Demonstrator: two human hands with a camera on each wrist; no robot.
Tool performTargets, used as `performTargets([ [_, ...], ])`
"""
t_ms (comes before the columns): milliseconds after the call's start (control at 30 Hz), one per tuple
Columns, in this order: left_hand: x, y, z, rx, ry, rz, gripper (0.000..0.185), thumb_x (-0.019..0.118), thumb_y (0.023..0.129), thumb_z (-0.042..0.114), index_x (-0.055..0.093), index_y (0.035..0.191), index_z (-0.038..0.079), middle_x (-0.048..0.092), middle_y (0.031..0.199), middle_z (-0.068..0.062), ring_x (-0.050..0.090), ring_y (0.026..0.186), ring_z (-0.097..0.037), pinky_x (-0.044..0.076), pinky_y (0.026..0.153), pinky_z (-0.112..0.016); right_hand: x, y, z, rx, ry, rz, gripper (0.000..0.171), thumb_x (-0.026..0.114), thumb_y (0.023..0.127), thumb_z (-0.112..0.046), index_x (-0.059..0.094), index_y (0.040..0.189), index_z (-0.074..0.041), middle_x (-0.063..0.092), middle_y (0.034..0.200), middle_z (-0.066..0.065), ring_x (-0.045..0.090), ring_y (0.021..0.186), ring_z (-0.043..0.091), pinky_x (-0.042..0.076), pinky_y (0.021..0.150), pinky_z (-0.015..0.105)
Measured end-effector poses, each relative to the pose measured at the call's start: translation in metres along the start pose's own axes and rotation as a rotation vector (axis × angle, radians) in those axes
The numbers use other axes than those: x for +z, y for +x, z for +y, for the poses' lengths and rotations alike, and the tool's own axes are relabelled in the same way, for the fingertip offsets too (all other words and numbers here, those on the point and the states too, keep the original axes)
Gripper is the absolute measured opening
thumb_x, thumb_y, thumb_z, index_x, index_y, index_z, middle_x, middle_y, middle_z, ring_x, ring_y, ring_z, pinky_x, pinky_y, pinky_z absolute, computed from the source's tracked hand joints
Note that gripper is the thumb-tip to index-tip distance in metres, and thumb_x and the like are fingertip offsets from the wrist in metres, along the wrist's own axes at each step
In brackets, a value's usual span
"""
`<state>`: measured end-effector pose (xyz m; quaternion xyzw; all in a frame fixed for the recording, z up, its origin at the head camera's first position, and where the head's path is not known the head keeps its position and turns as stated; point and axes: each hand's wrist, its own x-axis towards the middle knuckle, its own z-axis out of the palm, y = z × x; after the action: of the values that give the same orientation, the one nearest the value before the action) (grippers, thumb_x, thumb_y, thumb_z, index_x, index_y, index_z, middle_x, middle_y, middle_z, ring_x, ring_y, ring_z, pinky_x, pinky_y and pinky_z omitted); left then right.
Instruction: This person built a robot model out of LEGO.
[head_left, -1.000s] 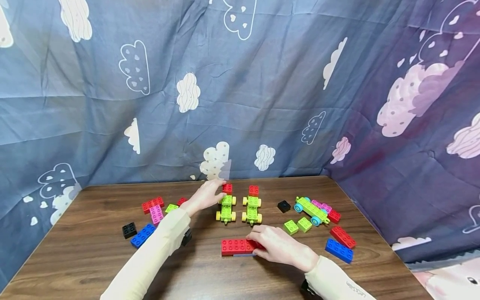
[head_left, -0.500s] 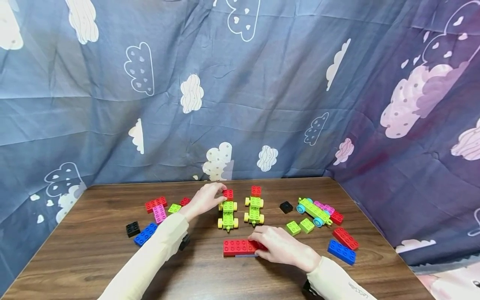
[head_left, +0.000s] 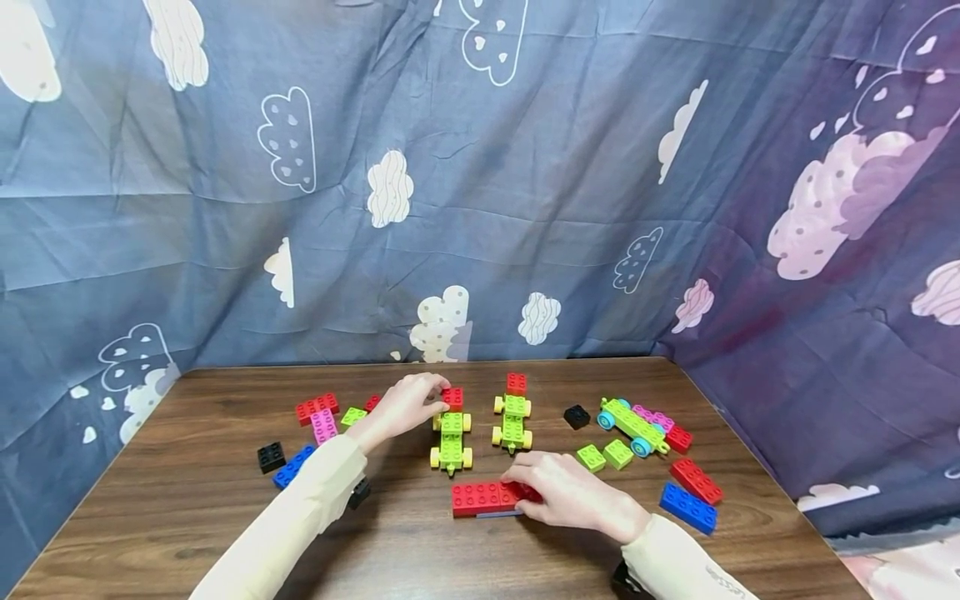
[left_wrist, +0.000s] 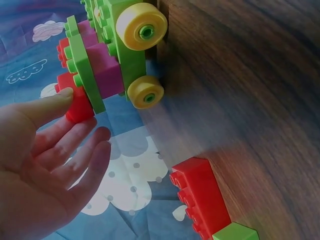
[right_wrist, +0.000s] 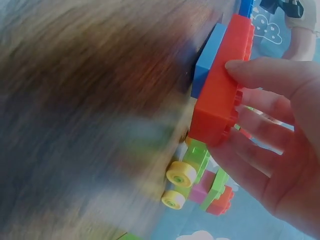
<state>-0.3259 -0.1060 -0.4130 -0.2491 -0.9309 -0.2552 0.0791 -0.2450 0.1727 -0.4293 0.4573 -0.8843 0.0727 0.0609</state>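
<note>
At frame centre, the small red brick (head_left: 452, 397) on the left green car (head_left: 451, 437) has been kept pinched by the left hand (head_left: 402, 406), shifted slightly nearer; right hand (head_left: 564, 490) fingers stay pressed on the long red brick (head_left: 480, 497), suggesting assembly continues.

Tabletop (head_left: 187, 533): dark brown woodgrain. Backdrop cloth (head_left: 525, 208): slate blue, white and pink cloud print. Long brick (head_left: 483, 497) near front edge: red over a blue layer. Wheeled cars (head_left: 451, 433): lime green, yellow wheels, red brick (head_left: 452, 397) on top. Car (head_left: 628, 423) toward right edge: lime, cyan wheels. Sleeves (head_left: 300, 517): cream.
</note>
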Motion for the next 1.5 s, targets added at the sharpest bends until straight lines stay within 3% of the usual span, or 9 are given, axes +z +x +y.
performTargets([
  [233,-0.001,-0.003,-0.003,-0.032,-0.016,-0.035,0.03,0.072,0.09,0.015,0.067,0.117,0.003,0.071,0.115,-0.013,0.07,0.104,-0.026,0.056,0.092,-0.044,-0.008,-0.003,0.004,0.032,0.017,-0.003,0.023,0.073,0.087,-0.023,0.072,0.11,-0.017,0.069,0.102,-0.006,0.065,0.089,0.005,0.056,0.073,0.025],
  [500,-0.004,-0.008,-0.005,-0.051,-0.055,-0.006,0.028,0.072,0.089,0.014,0.07,0.115,0.003,0.074,0.111,-0.012,0.072,0.1,-0.023,0.057,0.089,-0.042,-0.023,0.003,0.013,0.021,-0.042,0.074,0.025,0.074,0.087,-0.022,0.072,0.11,-0.015,0.069,0.102,-0.004,0.067,0.087,0.008,0.057,0.07,0.028],
  [1067,-0.002,-0.01,-0.006,-0.04,-0.055,0.001,0.028,0.072,0.09,0.015,0.07,0.115,0.005,0.074,0.11,-0.01,0.072,0.098,-0.022,0.057,0.088,-0.042,-0.045,0.033,0.039,0.071,-0.104,0.165,0.028,0.075,0.086,-0.024,0.072,0.112,-0.015,0.07,0.105,-0.001,0.069,0.09,0.013,0.059,0.076,0.034],
  [1500,-0.003,-0.01,-0.004,-0.031,-0.037,0.009,0.027,0.072,0.089,0.015,0.071,0.115,0.005,0.074,0.11,-0.01,0.072,0.098,-0.021,0.057,0.087,-0.042,-0.05,0.057,0.056,0.118,-0.108,0.177,0.025,0.072,0.088,-0.02,0.073,0.112,-0.016,0.071,0.105,-0.001,0.068,0.094,0.014,0.058,0.081,0.036],
])
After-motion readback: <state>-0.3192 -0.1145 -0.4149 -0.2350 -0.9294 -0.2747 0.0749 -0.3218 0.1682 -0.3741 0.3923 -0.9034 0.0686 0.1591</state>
